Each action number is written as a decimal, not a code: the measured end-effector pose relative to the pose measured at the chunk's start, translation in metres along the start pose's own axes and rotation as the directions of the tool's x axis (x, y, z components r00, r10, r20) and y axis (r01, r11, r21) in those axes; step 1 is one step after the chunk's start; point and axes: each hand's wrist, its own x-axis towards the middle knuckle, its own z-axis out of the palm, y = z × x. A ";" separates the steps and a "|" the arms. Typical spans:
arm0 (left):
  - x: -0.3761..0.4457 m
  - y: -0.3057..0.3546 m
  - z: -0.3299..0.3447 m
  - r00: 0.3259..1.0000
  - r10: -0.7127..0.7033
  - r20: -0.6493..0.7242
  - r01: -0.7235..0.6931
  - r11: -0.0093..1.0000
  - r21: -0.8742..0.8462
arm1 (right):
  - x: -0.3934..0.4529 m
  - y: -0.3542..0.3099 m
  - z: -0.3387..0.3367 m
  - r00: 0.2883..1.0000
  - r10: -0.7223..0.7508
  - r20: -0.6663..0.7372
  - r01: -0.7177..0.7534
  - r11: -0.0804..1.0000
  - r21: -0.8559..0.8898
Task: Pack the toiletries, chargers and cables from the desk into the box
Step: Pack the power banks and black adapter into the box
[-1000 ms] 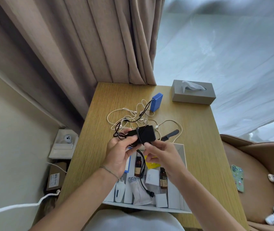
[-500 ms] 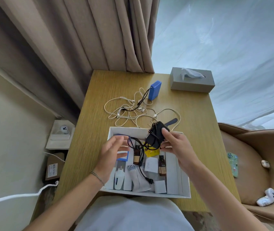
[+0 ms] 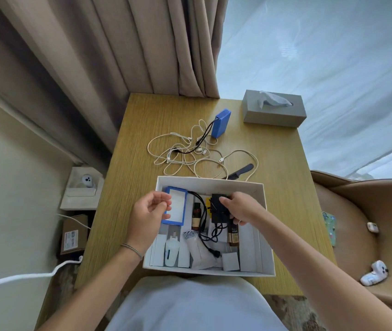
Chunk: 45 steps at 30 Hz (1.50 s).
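Right hand [image 3: 240, 209] is gripping the black charger [image 3: 217, 207] inside the white box [image 3: 210, 183] at lower center, its black cord [image 3: 204, 231] trailing over the bottles. Left hand [image 3: 147, 212] is hovering loosely curled over the blue-edged pack [image 3: 178, 204]. White cables [image 3: 190, 156], a blue power bank [image 3: 221, 123] and a black comb [image 3: 240, 172] are lying on the desk [image 3: 280, 163] above the box.

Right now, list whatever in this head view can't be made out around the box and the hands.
- Print on the brown bottles in the box: too small to read.
- Black charger: partly covered by the right hand.
- Comb: its toothed end is hidden behind the box's far wall.
- Whether the left hand pinches anything: cannot tell.
- White cables: too tangled to count.
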 end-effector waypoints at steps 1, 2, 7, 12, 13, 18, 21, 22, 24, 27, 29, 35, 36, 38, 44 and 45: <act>-0.001 0.000 0.000 1.000 0.006 -0.002 -0.006 1.000 0.006 | 0.005 -0.001 0.003 1.000 0.017 -0.004 -0.017 1.000 -0.006; -0.002 -0.001 0.001 1.000 0.013 -0.003 -0.013 1.000 0.010 | 0.008 -0.001 0.005 0.999 0.033 -0.011 -0.033 0.999 -0.011; -0.004 -0.002 0.001 0.999 0.049 0.016 -0.049 0.997 0.054 | 0.012 0.003 0.014 0.991 0.023 -0.132 -0.050 0.977 -0.209; -0.004 0.002 0.004 0.988 0.115 0.104 -0.134 0.972 0.195 | -0.005 -0.003 0.010 0.978 -0.058 -0.201 -0.022 0.927 -0.375; -0.004 0.004 0.005 0.982 0.143 0.122 -0.168 0.959 0.228 | -0.009 -0.005 0.005 0.972 -0.088 -0.216 -0.010 0.911 -0.413; 0.012 0.025 0.016 0.943 0.273 0.188 -0.320 0.898 0.303 | -0.033 -0.021 -0.037 0.919 -0.263 -0.294 0.154 0.925 -0.347; 0.032 0.041 0.029 0.922 0.323 0.214 -0.379 0.865 0.329 | -0.032 -0.027 -0.070 0.880 -0.318 -0.353 0.240 0.938 -0.249; 0.040 0.047 0.034 0.914 0.339 0.223 -0.398 0.857 0.327 | -0.027 -0.027 -0.080 0.873 -0.322 -0.366 0.248 0.940 -0.235; 0.055 0.058 0.043 0.904 0.359 0.233 -0.421 0.845 0.329 | -0.011 -0.026 -0.095 0.869 -0.315 -0.381 0.249 0.945 -0.214; 0.079 0.068 0.055 0.908 0.345 0.237 -0.414 0.822 0.390 | 0.022 -0.020 -0.106 0.873 -0.325 -0.364 0.262 0.941 -0.212; 0.092 0.071 0.061 0.919 0.305 0.250 -0.389 0.808 0.442 | 0.047 -0.014 -0.108 0.877 -0.344 -0.335 0.274 0.931 -0.239; 0.118 0.066 0.074 0.944 0.216 0.252 -0.322 0.779 0.539 | 0.116 0.012 -0.094 0.895 -0.389 -0.218 0.287 0.877 -0.386; 0.120 0.065 0.075 0.946 0.207 0.248 -0.313 0.775 0.548 | 0.125 0.017 -0.091 0.899 -0.398 -0.182 0.296 0.859 -0.419; 0.123 0.061 0.077 0.950 0.190 0.249 -0.301 0.770 0.563 | 0.140 0.025 -0.085 0.899 -0.423 -0.114 0.325 0.819 -0.474; 0.127 0.054 0.077 0.955 0.166 0.246 -0.284 0.752 0.595 | 0.162 0.036 -0.072 0.864 -0.503 0.005 0.407 0.693 -0.596; 0.128 0.054 0.077 0.956 0.161 0.244 -0.280 0.751 0.598 | 0.164 0.037 -0.071 0.856 -0.516 0.010 0.416 0.677 -0.607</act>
